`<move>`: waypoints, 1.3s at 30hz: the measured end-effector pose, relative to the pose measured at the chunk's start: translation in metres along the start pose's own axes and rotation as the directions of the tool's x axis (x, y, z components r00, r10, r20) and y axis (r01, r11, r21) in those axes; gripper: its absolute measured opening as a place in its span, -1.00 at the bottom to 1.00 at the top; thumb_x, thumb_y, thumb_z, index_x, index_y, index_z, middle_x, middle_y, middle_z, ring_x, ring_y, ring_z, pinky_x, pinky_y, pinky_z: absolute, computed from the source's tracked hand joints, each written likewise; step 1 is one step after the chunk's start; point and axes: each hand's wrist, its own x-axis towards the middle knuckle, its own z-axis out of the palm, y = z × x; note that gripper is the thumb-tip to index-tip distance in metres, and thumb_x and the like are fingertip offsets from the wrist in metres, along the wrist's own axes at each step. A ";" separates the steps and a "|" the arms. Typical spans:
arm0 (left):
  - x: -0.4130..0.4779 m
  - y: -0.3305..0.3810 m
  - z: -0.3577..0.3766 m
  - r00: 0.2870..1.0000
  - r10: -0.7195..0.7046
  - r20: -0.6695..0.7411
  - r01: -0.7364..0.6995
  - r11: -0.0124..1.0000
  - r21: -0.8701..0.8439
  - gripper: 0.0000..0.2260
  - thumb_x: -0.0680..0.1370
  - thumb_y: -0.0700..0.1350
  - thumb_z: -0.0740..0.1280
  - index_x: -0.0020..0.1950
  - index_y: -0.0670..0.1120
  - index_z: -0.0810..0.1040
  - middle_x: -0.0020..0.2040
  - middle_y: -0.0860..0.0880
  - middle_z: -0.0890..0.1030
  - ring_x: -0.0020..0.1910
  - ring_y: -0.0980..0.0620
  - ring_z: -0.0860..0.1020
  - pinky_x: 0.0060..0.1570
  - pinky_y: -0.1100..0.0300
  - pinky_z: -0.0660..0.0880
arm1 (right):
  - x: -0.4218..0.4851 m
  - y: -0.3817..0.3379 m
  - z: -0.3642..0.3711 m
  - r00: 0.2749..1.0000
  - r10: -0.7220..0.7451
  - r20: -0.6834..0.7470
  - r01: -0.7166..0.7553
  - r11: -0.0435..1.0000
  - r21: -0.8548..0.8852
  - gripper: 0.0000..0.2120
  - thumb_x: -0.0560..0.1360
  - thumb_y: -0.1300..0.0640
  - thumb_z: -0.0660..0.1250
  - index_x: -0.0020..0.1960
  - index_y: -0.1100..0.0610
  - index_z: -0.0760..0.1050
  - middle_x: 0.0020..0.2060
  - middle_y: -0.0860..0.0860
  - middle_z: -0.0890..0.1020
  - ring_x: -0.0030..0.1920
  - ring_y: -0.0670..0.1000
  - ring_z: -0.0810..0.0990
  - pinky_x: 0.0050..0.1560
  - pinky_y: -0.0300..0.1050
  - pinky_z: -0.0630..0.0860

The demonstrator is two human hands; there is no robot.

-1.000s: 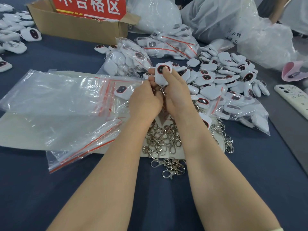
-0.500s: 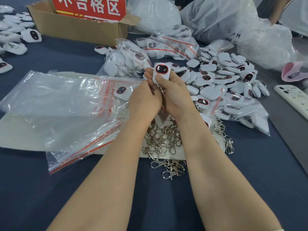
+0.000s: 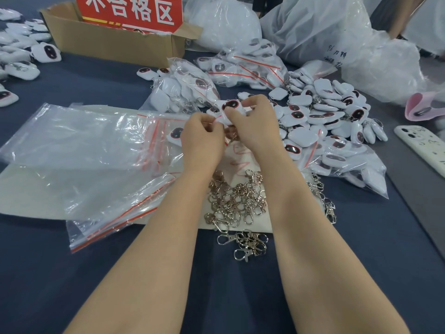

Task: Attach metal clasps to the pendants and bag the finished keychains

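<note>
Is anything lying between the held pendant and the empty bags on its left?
Nothing visible blocks it. The left hand and right hand hold the pendant just beside the empty bags; one loose pendant lies at their red-striped edge.

Cardboard box [image 3: 115, 42] with red sign [image 3: 130, 10] at back; white phone [image 3: 423, 148] at right edge

Both bare forearms reach forward side by side, angling inward until the wrists draw close and the hands nearly touch. The left hand [image 3: 203, 138] is turned back-up with its fingers curled, thumb and forefinger pinching the near edge of a pendant [image 3: 230, 106]. The right hand [image 3: 255, 126], just beside the left and a little farther out, grips the same pendant between its thumb and bent fingers.
</note>
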 end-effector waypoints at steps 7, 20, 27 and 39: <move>-0.005 0.008 -0.001 0.983 0.082 -0.163 -0.108 0.982 -0.154 -0.93 0.50 -0.19 0.31 -0.08 -0.04 0.47 -0.32 0.16 0.46 -0.35 0.39 0.44 -0.29 0.54 0.32 | 0.001 -0.016 -0.008 0.991 -0.044 0.127 0.102 0.862 -0.497 -0.75 0.48 0.05 0.37 -0.21 0.19 0.40 -0.37 0.02 0.45 -0.29 0.03 0.41 -0.48 -0.29 0.31; -0.011 0.010 -0.002 0.937 0.296 -0.184 -0.311 0.948 -0.061 -0.89 0.47 -0.20 0.30 -0.11 -0.01 0.43 -0.32 0.07 0.49 -0.31 0.07 0.47 -0.27 0.25 0.41 | -0.006 -0.006 -0.003 0.927 -0.065 0.369 0.072 0.997 -0.003 -0.69 0.55 0.35 0.18 -0.26 0.04 0.49 -0.45 -0.05 0.55 -0.42 -0.11 0.48 -0.40 -0.30 0.40; -0.007 0.000 0.003 0.976 0.212 0.058 -0.216 0.973 0.076 -0.85 0.53 -0.11 0.30 0.08 -0.08 0.45 -0.22 0.08 0.51 -0.19 0.01 0.54 -0.14 0.13 0.47 | 0.005 0.005 -0.014 0.994 -0.058 -0.093 0.011 0.897 -0.442 -0.70 0.52 0.28 0.18 0.21 0.14 0.50 0.08 0.08 0.60 0.16 0.09 0.55 0.11 -0.14 0.43; -0.004 -0.007 0.005 0.983 0.155 0.102 -0.170 0.972 0.163 -0.81 0.54 -0.08 0.29 0.12 -0.11 0.48 -0.22 0.08 0.51 -0.15 0.02 0.51 -0.15 0.21 0.37 | 0.005 0.020 -0.005 0.997 -0.056 0.056 0.079 0.618 -0.782 -0.68 0.59 -0.01 0.20 0.25 0.13 0.46 0.20 0.09 0.55 0.22 0.14 0.51 0.24 0.00 0.36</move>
